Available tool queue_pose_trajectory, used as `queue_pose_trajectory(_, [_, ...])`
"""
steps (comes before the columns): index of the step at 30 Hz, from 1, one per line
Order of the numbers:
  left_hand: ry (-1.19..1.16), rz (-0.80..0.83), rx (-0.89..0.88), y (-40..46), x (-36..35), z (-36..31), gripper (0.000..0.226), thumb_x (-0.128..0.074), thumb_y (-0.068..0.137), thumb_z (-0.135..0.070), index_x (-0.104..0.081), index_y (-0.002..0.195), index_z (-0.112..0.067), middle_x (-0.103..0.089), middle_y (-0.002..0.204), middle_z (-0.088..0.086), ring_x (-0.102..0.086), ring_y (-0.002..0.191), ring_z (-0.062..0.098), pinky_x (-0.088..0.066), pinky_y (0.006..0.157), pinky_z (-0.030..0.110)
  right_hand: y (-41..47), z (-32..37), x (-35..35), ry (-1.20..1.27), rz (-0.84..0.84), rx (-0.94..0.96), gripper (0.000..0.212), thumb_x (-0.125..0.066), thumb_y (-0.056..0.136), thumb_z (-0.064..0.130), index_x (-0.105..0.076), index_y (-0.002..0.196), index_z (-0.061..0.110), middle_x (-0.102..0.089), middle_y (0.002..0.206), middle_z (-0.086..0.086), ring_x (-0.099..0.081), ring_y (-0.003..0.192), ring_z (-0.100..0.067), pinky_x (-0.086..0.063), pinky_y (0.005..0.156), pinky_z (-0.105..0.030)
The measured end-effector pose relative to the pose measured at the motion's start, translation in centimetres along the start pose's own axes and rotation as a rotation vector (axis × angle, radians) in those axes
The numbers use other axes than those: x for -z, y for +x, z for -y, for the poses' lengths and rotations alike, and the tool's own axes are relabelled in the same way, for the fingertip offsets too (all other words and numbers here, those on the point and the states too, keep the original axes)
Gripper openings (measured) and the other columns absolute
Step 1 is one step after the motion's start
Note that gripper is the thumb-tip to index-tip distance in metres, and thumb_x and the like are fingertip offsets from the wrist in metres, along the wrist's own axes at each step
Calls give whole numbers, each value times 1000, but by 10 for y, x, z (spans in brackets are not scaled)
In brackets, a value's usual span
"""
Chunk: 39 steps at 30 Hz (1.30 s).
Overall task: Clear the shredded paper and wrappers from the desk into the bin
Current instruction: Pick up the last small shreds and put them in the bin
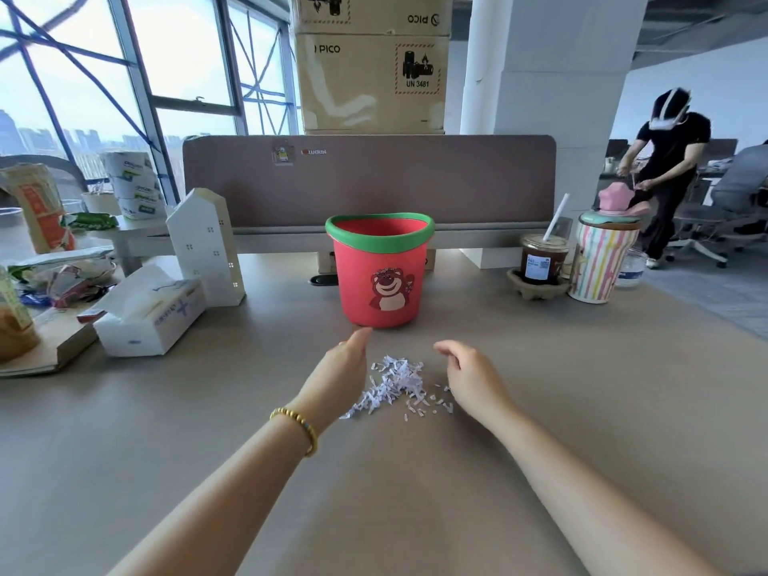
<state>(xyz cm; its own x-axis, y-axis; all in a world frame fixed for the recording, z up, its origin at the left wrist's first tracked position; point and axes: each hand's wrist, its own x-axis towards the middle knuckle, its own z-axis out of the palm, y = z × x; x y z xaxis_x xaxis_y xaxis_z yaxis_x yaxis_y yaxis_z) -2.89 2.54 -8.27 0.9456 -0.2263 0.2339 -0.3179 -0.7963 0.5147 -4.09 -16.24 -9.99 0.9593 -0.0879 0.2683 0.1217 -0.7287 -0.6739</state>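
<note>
A small heap of white shredded paper [395, 384] lies on the grey-brown desk [540, 409], just in front of a red bin [380, 272] with a green rim and a bear picture. My left hand [338, 374] stands on edge at the heap's left side, fingers straight and pointing at the bin's base. My right hand [469, 374] hovers at the heap's right side, fingers curled loosely, nothing in it. A few loose shreds [436, 403] lie scattered toward my right wrist. Crumpled wrappers [66, 280] sit at the far left.
A tissue pack [151, 311] and a white house-shaped box [208, 247] stand left of the bin. An iced coffee cup [542, 259] and a striped tumbler [598, 259] stand at the right. A desk divider [370, 180] backs the desk. A person stands at the far right.
</note>
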Motion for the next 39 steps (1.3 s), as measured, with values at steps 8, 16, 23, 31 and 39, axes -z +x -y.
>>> queue_pose_trajectory(8, [292, 161, 142, -19, -31, 21, 52, -22, 98, -39, -21, 141, -11, -14, 157, 15, -9, 147, 27, -11, 121, 42, -11, 0, -14, -242, 292, -77, 50, -21, 102, 26, -16, 148, 6, -17, 158, -12, -18, 146, -22, -14, 118, -30])
queue_pose_trajectory(16, [277, 225, 85, 2, -40, 2, 58, -19, 98, -39, -6, 148, -11, -5, 159, 7, -2, 148, 18, -3, 121, 35, 9, 14, -26, -388, 435, 0, 51, -15, 100, 11, 0, 149, 5, 0, 160, -9, -2, 148, -17, -3, 120, -32])
queue_pose_trajectory(23, [19, 230, 33, 6, -34, 0, 50, -28, 99, -31, -17, 147, -18, -34, 151, 7, -32, 139, 20, -25, 113, 30, 7, 7, -11, 142, 389, -42, 46, -23, 102, 18, -22, 148, 14, -27, 156, -3, -25, 143, -12, -14, 115, -21])
queue_pose_trajectory(31, [215, 331, 88, -6, -17, 10, 82, -30, 89, -62, -2, 148, -12, 5, 159, 7, 7, 147, 17, 5, 120, 39, -8, -22, 50, -426, 716, -68, 80, -46, 92, 48, 2, 150, 18, 12, 159, -2, 11, 147, -12, 3, 121, -33])
queue_pose_trajectory(39, [376, 426, -17, -12, -29, -1, 96, -27, 83, -72, 9, 147, -10, 8, 159, 5, 10, 147, 14, 6, 121, 40, -7, -8, 12, -583, 681, -23, 61, -17, 100, 43, 8, 149, 16, 20, 158, 1, 19, 145, -12, 10, 119, -43])
